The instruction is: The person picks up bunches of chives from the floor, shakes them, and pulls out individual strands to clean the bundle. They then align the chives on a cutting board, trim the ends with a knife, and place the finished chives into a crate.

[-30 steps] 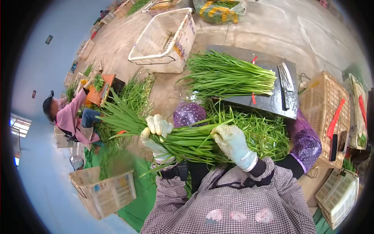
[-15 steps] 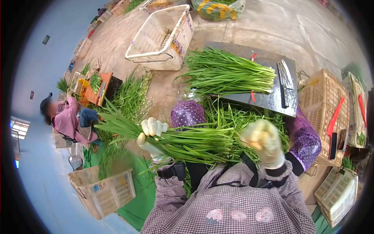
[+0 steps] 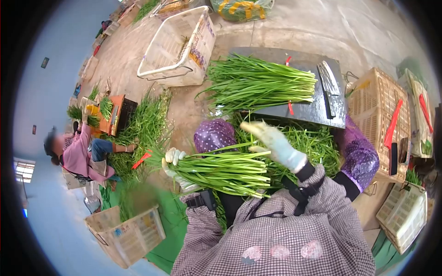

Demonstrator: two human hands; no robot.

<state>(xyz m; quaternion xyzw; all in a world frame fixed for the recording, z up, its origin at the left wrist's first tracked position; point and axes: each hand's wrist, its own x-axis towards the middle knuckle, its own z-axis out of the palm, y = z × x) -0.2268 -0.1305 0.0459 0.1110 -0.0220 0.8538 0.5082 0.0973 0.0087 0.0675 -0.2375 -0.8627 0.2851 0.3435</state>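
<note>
My left hand (image 3: 177, 170), in a pale glove, is wrapped round a bunch of green stalks (image 3: 225, 172) whose pale ends point right. My right hand (image 3: 275, 141), gloved too, has its fingers stretched out and apart, just above the pale ends. It holds nothing. Past it, a larger pile of stalks (image 3: 262, 82) lies on a dark board (image 3: 299, 112), over red ties (image 3: 290, 108). A knife (image 3: 328, 87) lies on the board's right part. Loose green leaves (image 3: 308, 147) cover my lap between purple dotted leg covers (image 3: 214, 136).
A white basket (image 3: 198, 55) stands on the floor ahead. Woven baskets (image 3: 375, 106) are at the right, with a red strip (image 3: 392, 123) on one. Another basket (image 3: 133, 234) sits at lower left. A person in pink (image 3: 85, 149) sits at the left beside scattered leaves (image 3: 147, 119).
My right hand has opened from a closed, blurred shape and moved left and away from me. The view has shifted slightly. The person at the left has raised an arm with greens.
</note>
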